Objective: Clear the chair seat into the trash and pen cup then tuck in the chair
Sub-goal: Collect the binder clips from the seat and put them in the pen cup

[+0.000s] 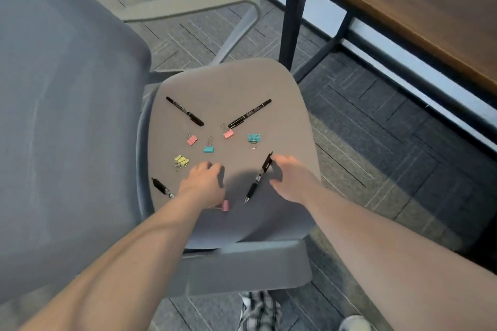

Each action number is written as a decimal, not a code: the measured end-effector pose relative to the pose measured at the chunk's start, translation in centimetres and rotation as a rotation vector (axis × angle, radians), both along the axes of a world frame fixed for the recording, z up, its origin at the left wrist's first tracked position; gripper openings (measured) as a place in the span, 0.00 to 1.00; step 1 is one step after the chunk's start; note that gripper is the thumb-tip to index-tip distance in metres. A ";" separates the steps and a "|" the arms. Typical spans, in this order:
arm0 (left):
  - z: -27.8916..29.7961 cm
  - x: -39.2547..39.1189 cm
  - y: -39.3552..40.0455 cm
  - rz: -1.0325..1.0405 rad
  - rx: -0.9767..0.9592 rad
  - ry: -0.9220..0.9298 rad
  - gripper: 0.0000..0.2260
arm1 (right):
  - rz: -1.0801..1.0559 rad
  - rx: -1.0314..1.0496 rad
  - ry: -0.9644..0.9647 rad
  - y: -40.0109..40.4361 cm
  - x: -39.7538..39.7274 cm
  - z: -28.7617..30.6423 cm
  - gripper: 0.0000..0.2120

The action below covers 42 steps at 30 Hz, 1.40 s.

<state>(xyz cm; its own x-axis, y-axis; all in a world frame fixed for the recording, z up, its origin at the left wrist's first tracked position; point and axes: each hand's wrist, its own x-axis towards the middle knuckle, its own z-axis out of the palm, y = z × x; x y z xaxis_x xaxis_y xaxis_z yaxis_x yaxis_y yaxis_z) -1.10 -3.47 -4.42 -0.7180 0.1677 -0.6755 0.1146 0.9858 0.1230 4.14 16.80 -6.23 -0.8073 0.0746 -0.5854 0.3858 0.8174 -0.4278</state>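
The grey chair seat point(236, 83) holds several black pens and coloured binder clips. My right hand point(293, 177) hovers at the seat's right side. Its fingertips touch the top end of a black click pen point(256, 179) and its thumb is held apart. My left hand point(204, 183) rests knuckles-up on the seat with fingers curled down, so its palm side is hidden. Another black pen point(161, 187) runs under that wrist, and a pink clip point(225, 205) peeks out beside it. Two black markers point(185, 111) point(250, 113) lie farther back. No trash bin or pen cup is in view.
Pink clips point(191, 139) point(228, 134), teal clips point(209, 149) point(254, 138) and a yellow clip point(181, 161) dot the seat. The chair's backrest point(59, 115) fills the left, an armrest point(193, 5) behind. A wooden desk point(403, 2) with black legs point(291, 16) stands at the right.
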 end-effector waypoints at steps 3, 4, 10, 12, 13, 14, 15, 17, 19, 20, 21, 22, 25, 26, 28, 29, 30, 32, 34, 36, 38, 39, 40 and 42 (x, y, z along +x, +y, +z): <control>-0.1 -0.8 -1.7 0.039 0.024 0.044 0.20 | 0.005 0.007 0.047 -1.3 -1.7 -0.1 0.22; -0.1 -1.1 -2.1 0.051 0.037 0.066 0.20 | 0.016 0.014 0.056 -1.7 -2.3 -0.2 0.22; -1.1 -3.3 -3.9 0.129 0.072 0.239 0.22 | 0.038 0.077 0.158 -3.5 -6.1 -1.3 0.24; -1.9 -4.2 -4.2 0.162 0.091 0.290 0.23 | 0.042 0.112 0.203 -4.2 -7.1 -2.1 0.23; -2.3 -4.7 -4.4 0.172 0.103 0.316 0.21 | 0.045 0.137 0.226 -4.6 -7.5 -2.6 0.22; -2.7 -5.3 -4.6 0.171 0.114 0.340 0.19 | 0.045 0.165 0.245 -5.0 -7.9 -3.0 0.21; -3.1 -5.8 -4.7 0.160 0.125 0.359 0.17 | 0.045 0.195 0.255 -5.3 -8.2 -3.4 0.19; -4.0 -6.7 -4.8 0.123 0.138 0.370 0.16 | 0.043 0.240 0.246 -6.0 -8.6 -4.1 0.17; -4.9 -7.5 -4.8 0.094 0.131 0.342 0.18 | 0.039 0.258 0.221 -6.3 -8.9 -4.9 0.16; -5.4 -7.8 -4.7 0.082 0.117 0.316 0.19 | 0.039 0.267 0.210 -6.4 -9.0 -5.3 0.16; -5.6 -8.1 -4.6 0.069 0.098 0.297 0.20 | 0.044 0.275 0.201 -6.3 -9.0 -5.6 0.16; -5.8 -8.3 -4.4 0.056 0.077 0.283 0.21 | 0.053 0.282 0.193 -6.4 -8.9 -5.7 0.16; -6.6 -8.7 -4.4 0.034 0.020 0.242 0.19 | 0.046 0.302 0.180 -6.6 -8.9 -6.2 0.16; -6.8 -8.8 -4.5 0.039 0.011 0.236 0.17 | 0.033 0.299 0.178 -6.7 -9.0 -6.2 0.15; -7.0 -8.8 -4.6 0.067 0.017 0.240 0.14 | 0.002 0.263 0.166 -6.8 -9.2 -6.1 0.14; -7.0 -8.9 -4.7 0.080 0.023 0.240 0.13 | -0.007 0.236 0.158 -6.9 -9.3 -5.9 0.13; -6.9 -8.9 -4.7 0.088 0.028 0.236 0.11 | -0.018 0.208 0.158 -7.0 -9.4 -5.8 0.13; -6.8 -8.8 -4.8 0.091 0.041 0.229 0.10 | -0.052 0.158 0.183 -7.2 -9.6 -5.4 0.13; -6.8 -8.7 -5.1 0.088 0.066 0.235 0.11 | -0.055 0.134 0.198 -7.5 -9.8 -4.7 0.13; -6.6 -8.6 -5.3 0.098 0.093 0.240 0.12 | -0.003 0.151 0.214 -7.9 -10.0 -4.0 0.13; -6.3 -8.6 -5.4 0.122 0.107 0.238 0.14 | 0.020 0.183 0.253 -8.4 -10.3 -3.4 0.12; -6.2 -8.5 -5.5 0.136 0.117 0.240 0.15 | 0.011 0.204 0.270 -8.6 -10.6 -3.2 0.12; -6.2 -8.5 -5.6 0.147 0.132 0.246 0.17 | -0.003 0.226 0.285 -8.9 -10.8 -3.0 0.11; -6.3 -8.4 -5.9 0.158 0.167 0.263 0.17 | -0.024 0.257 0.304 -9.4 -11.3 -3.0 0.09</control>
<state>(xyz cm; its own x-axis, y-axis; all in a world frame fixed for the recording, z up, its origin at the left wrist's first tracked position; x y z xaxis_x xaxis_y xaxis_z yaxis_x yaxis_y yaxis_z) -9.54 -9.37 -10.68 -0.8896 0.1335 -0.4368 0.0116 0.9626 0.2706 -7.17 7.41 -9.21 -0.9371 0.2090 -0.2795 0.2937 0.9049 -0.3082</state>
